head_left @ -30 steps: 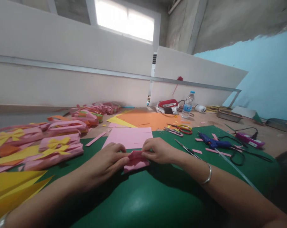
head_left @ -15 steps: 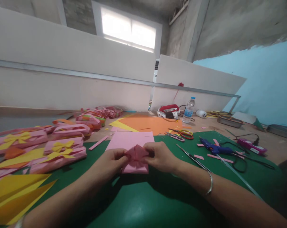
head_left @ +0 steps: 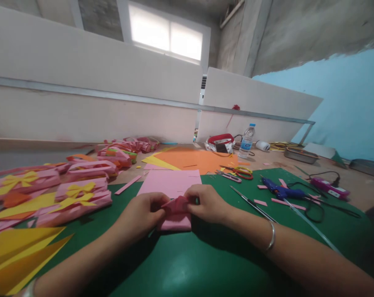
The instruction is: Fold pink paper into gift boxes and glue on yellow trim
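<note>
My left hand (head_left: 142,215) and my right hand (head_left: 207,203) both pinch a folded pink paper piece (head_left: 176,214) between them, low over the green cutting mat (head_left: 205,260). The fingers of both hands are closed on its upper folds. Its lower flap lies flat on the mat. A flat pink sheet (head_left: 171,182) lies just behind the hands. A silver bangle (head_left: 271,235) shows on my right wrist.
Finished pink paper pieces with yellow bows (head_left: 72,196) are piled at the left, yellow sheets (head_left: 16,247) at the near left. An orange sheet (head_left: 193,159), scissors (head_left: 236,173), a blue glue gun (head_left: 280,190), a water bottle (head_left: 247,141) and cables lie beyond and to the right.
The pink piece was raised off the mat and partly opened half a second ago. It is now pressed lower and flatter, with both hands still closed on it.
</note>
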The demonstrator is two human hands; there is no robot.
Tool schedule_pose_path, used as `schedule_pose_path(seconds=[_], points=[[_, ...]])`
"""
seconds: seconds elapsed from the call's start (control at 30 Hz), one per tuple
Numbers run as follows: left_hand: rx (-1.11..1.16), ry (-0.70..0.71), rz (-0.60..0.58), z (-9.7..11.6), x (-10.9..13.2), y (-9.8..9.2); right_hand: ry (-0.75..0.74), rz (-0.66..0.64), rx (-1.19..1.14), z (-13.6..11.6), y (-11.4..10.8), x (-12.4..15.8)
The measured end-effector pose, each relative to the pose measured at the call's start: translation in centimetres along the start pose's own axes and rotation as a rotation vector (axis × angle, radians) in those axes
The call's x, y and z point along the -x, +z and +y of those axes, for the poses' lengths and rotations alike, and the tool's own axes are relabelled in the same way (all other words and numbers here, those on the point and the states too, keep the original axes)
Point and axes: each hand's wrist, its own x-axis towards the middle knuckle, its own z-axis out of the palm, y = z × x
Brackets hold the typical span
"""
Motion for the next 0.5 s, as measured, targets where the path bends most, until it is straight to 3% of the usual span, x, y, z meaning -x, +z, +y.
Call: schedule_pose_path(seconds=[0.27, 0.5], points=[[-0.177, 0.066, 0.076, 0.1, -0.3, 0.3, -0.067, -0.02, 0.197, 1.5, 1.3, -0.4], [-0.261, 0.123, 0.073, -0.2, -0.2, 0.3, -0.035, -0.062, 0.184, 1.4, 0.8, -0.3]])
